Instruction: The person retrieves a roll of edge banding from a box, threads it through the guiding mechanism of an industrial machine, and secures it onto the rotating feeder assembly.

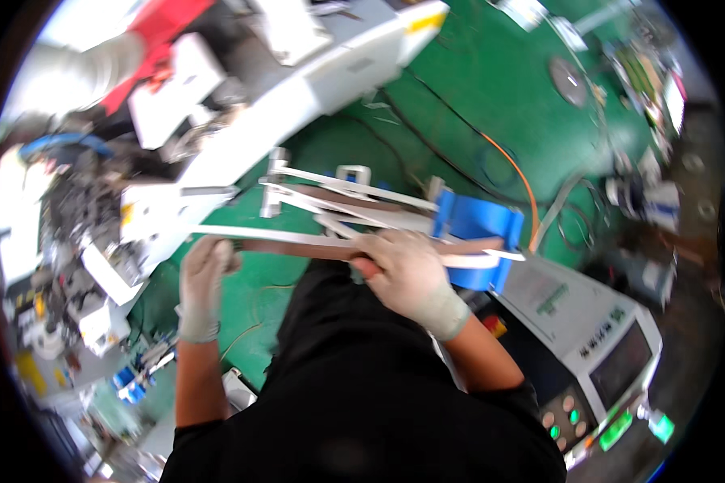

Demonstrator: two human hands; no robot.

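Observation:
A long, flat brown strip with a white edge stretches across in front of my body. My left hand, in a pale work glove with bare fingertips, is closed around its left end. Further right my right hand, gloved alike, grips the same strip with the thumb along its near side. The strip's far end passes over a blue holder. Just beyond my hands, more white and brown strips lie on a white frame. Motion blur softens the fingers' details.
On the right stands a grey machine console with a dark screen and lit green buttons. A white-edged bench with clutter runs along the upper left. Black and orange cables cross the green floor. A round metal disc lies beyond.

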